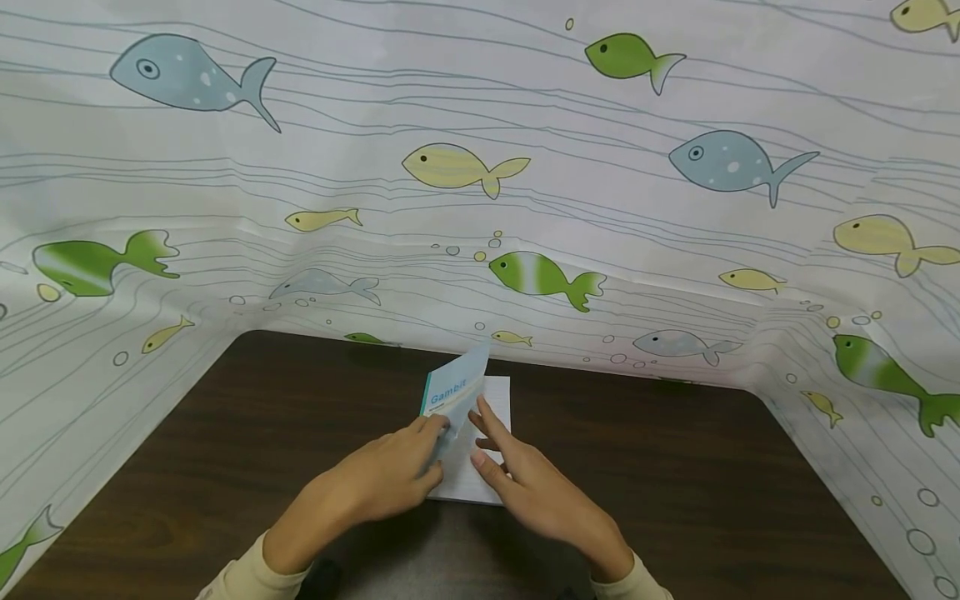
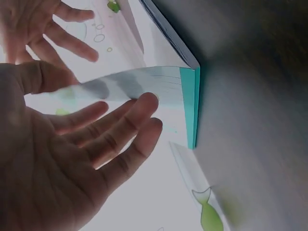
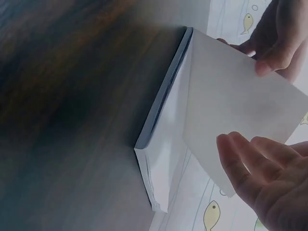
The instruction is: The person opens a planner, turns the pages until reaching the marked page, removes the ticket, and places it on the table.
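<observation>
A notebook (image 1: 468, 483) lies on the table with its light blue front cover (image 1: 459, 387), printed "Gambit", raised on its teal spine (image 2: 190, 106). Lined paper shows beneath. My left hand (image 1: 390, 471) holds the cover by its near edge; in the right wrist view the left thumb (image 3: 269, 66) lies on the plain inner face, with the fingers mostly hidden behind. My right hand (image 1: 536, 483) hovers over the right side of the pages, fingers loosely spread and nothing held. Its fingertips (image 3: 226, 139) overlap the cover's inner face in the right wrist view.
The dark wood table (image 1: 675, 467) extends on both sides of the notebook. A white sheet (image 1: 420, 217) printed with fish stands up around the back and sides of the table.
</observation>
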### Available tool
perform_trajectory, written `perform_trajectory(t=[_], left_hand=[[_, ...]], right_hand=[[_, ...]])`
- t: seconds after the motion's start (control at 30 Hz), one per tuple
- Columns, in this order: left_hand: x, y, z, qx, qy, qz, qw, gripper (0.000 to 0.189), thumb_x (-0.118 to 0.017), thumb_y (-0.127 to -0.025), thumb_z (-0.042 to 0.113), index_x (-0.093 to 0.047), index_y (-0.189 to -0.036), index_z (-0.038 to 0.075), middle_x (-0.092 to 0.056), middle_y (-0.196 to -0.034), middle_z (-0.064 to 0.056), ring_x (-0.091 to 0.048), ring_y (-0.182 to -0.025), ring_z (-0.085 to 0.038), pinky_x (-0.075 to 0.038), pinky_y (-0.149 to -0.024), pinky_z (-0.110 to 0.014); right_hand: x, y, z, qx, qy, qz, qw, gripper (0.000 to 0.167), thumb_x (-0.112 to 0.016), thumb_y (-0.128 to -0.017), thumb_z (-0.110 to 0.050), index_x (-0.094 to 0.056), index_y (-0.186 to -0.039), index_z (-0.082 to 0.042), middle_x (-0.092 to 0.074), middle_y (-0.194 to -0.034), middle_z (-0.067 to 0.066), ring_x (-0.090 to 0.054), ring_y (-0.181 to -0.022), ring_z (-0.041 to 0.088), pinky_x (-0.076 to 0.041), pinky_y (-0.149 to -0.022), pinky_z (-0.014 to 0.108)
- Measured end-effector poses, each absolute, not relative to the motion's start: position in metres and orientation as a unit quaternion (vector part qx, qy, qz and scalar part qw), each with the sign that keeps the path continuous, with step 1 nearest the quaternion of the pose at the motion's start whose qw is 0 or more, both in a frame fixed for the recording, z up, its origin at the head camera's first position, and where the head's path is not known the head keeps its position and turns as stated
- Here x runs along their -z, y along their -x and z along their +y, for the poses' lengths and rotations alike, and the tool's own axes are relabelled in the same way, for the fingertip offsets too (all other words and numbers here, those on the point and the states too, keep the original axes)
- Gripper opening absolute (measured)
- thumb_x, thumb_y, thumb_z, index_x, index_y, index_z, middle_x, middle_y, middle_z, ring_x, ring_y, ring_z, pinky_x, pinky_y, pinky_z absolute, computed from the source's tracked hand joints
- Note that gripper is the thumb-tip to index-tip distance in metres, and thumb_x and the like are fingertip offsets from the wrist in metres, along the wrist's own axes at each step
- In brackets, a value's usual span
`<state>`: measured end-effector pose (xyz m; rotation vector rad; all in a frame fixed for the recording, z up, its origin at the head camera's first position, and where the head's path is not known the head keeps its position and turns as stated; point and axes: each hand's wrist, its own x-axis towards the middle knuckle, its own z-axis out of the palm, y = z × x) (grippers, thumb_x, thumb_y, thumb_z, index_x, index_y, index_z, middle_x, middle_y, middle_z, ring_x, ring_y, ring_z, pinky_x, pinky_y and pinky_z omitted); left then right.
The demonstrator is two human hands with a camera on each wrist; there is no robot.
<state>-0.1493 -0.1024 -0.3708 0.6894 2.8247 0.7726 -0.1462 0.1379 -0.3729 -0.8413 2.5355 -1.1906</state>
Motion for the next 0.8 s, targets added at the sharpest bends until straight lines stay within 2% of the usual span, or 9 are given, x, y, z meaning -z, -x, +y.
perform_trajectory(t=[0.1, 0.2, 0.4, 0.53, 0.67, 0.77, 0.8], left_hand=[[0.369, 0.15, -0.103, -0.254, -0.228, 0.939, 0.052, 0.05, -0.061, -0.101, 0.014, -0.051, -0.147, -0.002, -0.065, -0.147, -0.019, -0.065, -0.098, -0.02, -0.055, -0.083, -0.042], [0.367, 0.149, -0.104, -0.259, -0.229, 0.937, 0.044, 0.048, -0.062, -0.098, 0.011, -0.053, -0.144, -0.002, -0.07, -0.137, -0.019, -0.064, -0.089, -0.017, -0.054, -0.076, -0.04], [0.365, 0.149, -0.106, -0.269, -0.244, 0.93, 0.044, 0.046, -0.062, -0.096, 0.009, -0.055, -0.14, -0.003, -0.071, -0.134, -0.019, -0.065, -0.089, -0.018, -0.053, -0.071, -0.039], [0.366, 0.15, -0.104, -0.263, -0.244, 0.932, 0.05, 0.045, -0.063, -0.097, 0.012, -0.055, -0.14, -0.001, -0.069, -0.139, -0.018, -0.063, -0.087, -0.019, -0.052, -0.071, -0.038], [0.371, 0.149, -0.1, -0.241, -0.241, 0.939, 0.043, 0.042, -0.066, -0.099, 0.017, -0.057, -0.137, 0.003, -0.07, -0.132, -0.013, -0.062, -0.085, -0.017, -0.051, -0.067, -0.036], [0.377, 0.148, -0.096, -0.214, -0.254, 0.943, 0.027, 0.04, -0.069, -0.1, 0.02, -0.058, -0.135, 0.005, -0.071, -0.123, -0.011, -0.064, -0.081, -0.016, -0.05, -0.062, -0.033], [0.378, 0.147, -0.095, -0.202, -0.259, 0.944, 0.02, 0.04, -0.071, -0.101, 0.021, -0.059, -0.135, 0.005, -0.071, -0.121, -0.012, -0.065, -0.081, -0.016, -0.051, -0.062, -0.032]], right_hand=[[0.374, 0.146, 0.138, 0.393, 0.29, 0.866, 0.11, 0.072, -0.042, -0.117, -0.044, -0.006, -0.174, -0.018, -0.031, -0.177, 0.004, -0.051, -0.153, 0.033, -0.053, -0.115, 0.056], [0.376, 0.147, 0.139, 0.369, 0.285, 0.878, 0.104, 0.073, -0.044, -0.116, -0.045, -0.009, -0.173, -0.016, -0.029, -0.177, 0.006, -0.049, -0.154, 0.035, -0.047, -0.12, 0.06], [0.378, 0.151, 0.141, 0.328, 0.254, 0.906, 0.079, 0.071, -0.048, -0.115, -0.043, -0.022, -0.171, -0.008, -0.029, -0.176, 0.011, -0.038, -0.16, 0.033, -0.035, -0.128, 0.061], [0.38, 0.154, 0.143, 0.326, 0.244, 0.91, 0.071, 0.065, -0.048, -0.116, -0.039, -0.031, -0.168, -0.004, -0.036, -0.173, 0.014, -0.041, -0.159, 0.034, -0.037, -0.127, 0.06], [0.382, 0.156, 0.147, 0.322, 0.236, 0.914, 0.068, 0.057, -0.051, -0.115, -0.032, -0.041, -0.162, 0.0, -0.046, -0.167, 0.018, -0.046, -0.155, 0.038, -0.039, -0.124, 0.063], [0.384, 0.159, 0.149, 0.335, 0.23, 0.912, 0.06, 0.055, -0.047, -0.117, -0.031, -0.045, -0.16, 0.003, -0.052, -0.162, 0.02, -0.051, -0.151, 0.039, -0.043, -0.122, 0.063], [0.385, 0.161, 0.148, 0.348, 0.229, 0.907, 0.059, 0.055, -0.045, -0.117, -0.031, -0.044, -0.159, 0.005, -0.056, -0.158, 0.022, -0.057, -0.145, 0.04, -0.048, -0.118, 0.062]])
